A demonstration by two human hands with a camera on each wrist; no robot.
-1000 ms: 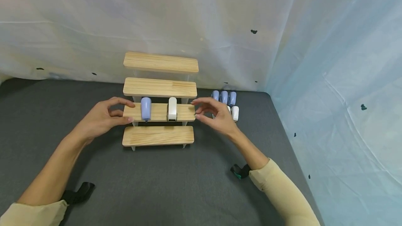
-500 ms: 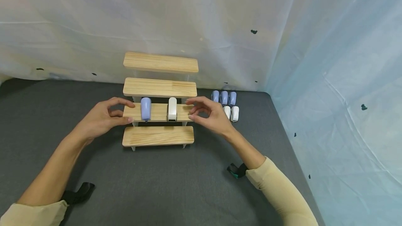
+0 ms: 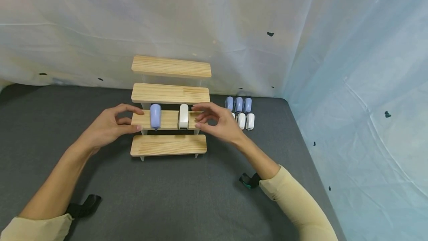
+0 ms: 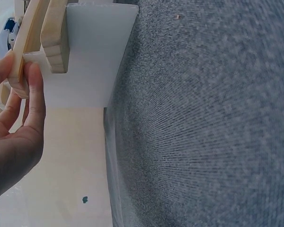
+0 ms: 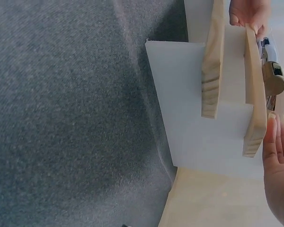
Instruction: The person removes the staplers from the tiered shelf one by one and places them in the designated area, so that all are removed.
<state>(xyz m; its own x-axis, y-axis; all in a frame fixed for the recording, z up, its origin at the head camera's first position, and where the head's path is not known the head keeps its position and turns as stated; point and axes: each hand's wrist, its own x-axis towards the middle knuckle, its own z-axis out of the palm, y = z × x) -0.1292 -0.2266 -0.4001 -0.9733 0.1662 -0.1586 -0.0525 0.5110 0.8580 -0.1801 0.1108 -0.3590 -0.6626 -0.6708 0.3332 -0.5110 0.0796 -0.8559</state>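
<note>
In the head view a blue mini stapler (image 3: 155, 116) and a white mini stapler (image 3: 183, 116) stand apart on the second-lowest wooden shelf (image 3: 169, 119) of a four-step rack. My left hand (image 3: 108, 126) grips that shelf's left end. The left wrist view has thumb and fingers (image 4: 36, 85) on opposite faces of the board (image 4: 26, 45). My right hand (image 3: 223, 122) is over the shelf's right end, just right of the white stapler, thumb and forefinger spread with nothing between. In the right wrist view its fingertips (image 5: 271, 117) are at the board beside the white stapler (image 5: 274, 80).
Right of the rack, three blue staplers (image 3: 238, 104) line up behind a row of white ones (image 3: 249, 121), partly hidden by my right hand. The lowest shelf (image 3: 168, 145) and two upper shelves (image 3: 170, 92) bear nothing. A pale curtain (image 3: 214, 29) hangs close behind.
My right hand has slid left from the shelf's right end to near the white stapler, uncovering more of the white staplers on the table. My left hand has stayed put.
</note>
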